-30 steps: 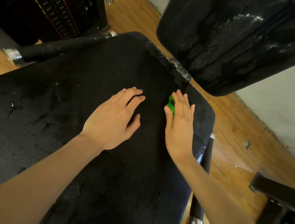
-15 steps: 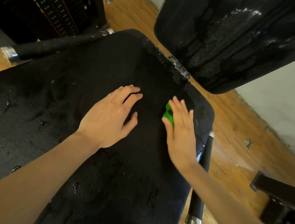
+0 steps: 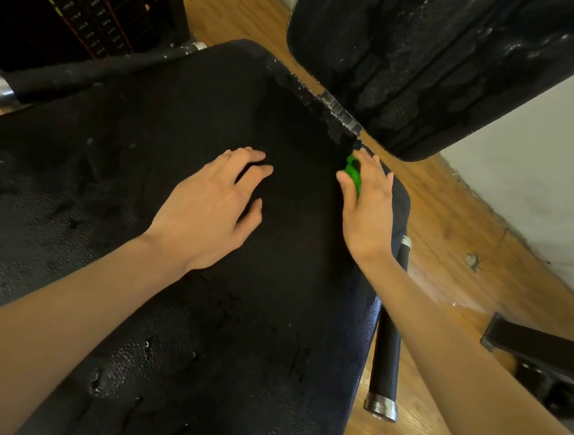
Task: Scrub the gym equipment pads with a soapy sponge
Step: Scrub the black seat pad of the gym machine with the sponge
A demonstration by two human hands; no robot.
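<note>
At the far left a chrome-capped black handle bar lies just beyond the edge of the seat pad, whose textured black surface is beaded with water and streaked with wet patches. The left hand rests flat on the middle of that pad, fingers spread and gripping nothing; it looks like a brace, and keeping weight through that palm should steady the pad while the other hand works. To its right, the right hand presses down with fingers extended over a green sponge, which shows only as a sliver under the fingertips, close to the pad's far right corner. For a good scrub there, I would keep the palm flat so the whole sponge face bears on the vinyl, and use short overlapping strokes along the seam. The wet metal bracket sits just beyond the fingertips, where the upright back pad, already wet and soapy, rises close by; forward room is tight, so strokes are better run back toward the body or leftward across the open middle. On the right the pad's rounded edge drops off near the wrist, with another black handle just beside and below it and wet wooden floor beyond, so an outward stroke risks slipping off.
</note>
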